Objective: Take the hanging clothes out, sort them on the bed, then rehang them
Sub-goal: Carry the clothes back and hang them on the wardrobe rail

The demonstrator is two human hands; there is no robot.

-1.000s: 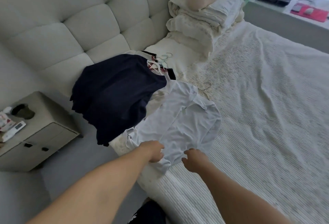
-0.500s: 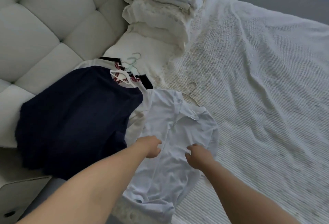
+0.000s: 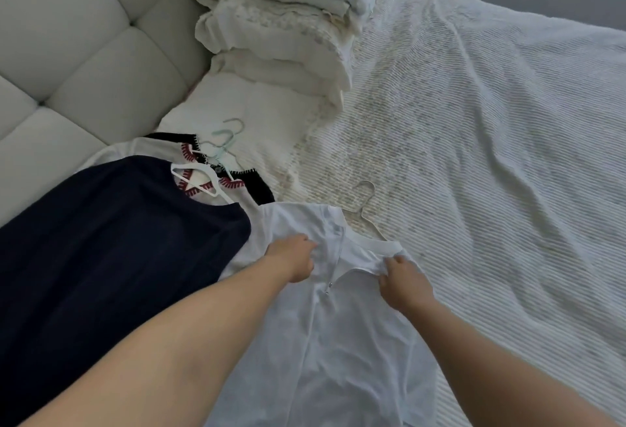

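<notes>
Both hands grip the white shirt (image 3: 342, 335), which lies flat on the bed (image 3: 491, 162). The left hand (image 3: 293, 259) has its fingers curled into the cloth near the shoulder; the right hand (image 3: 401, 279) pinches the collar edge. The hands are apart, either side of the zipper. A navy top (image 3: 111, 247) on a white hanger (image 3: 200, 179) lies just left, overlapping a white garment with red stitching (image 3: 189, 155). A bare hanger (image 3: 364, 206) lies beside the shirt's collar. Folded bedding (image 3: 281, 30) is stacked by the headboard (image 3: 84, 36).

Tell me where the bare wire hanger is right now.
In the head view the wire hanger lies on the bedspread, right of centre, its lower end under the white shirt just beyond the right hand.
</notes>
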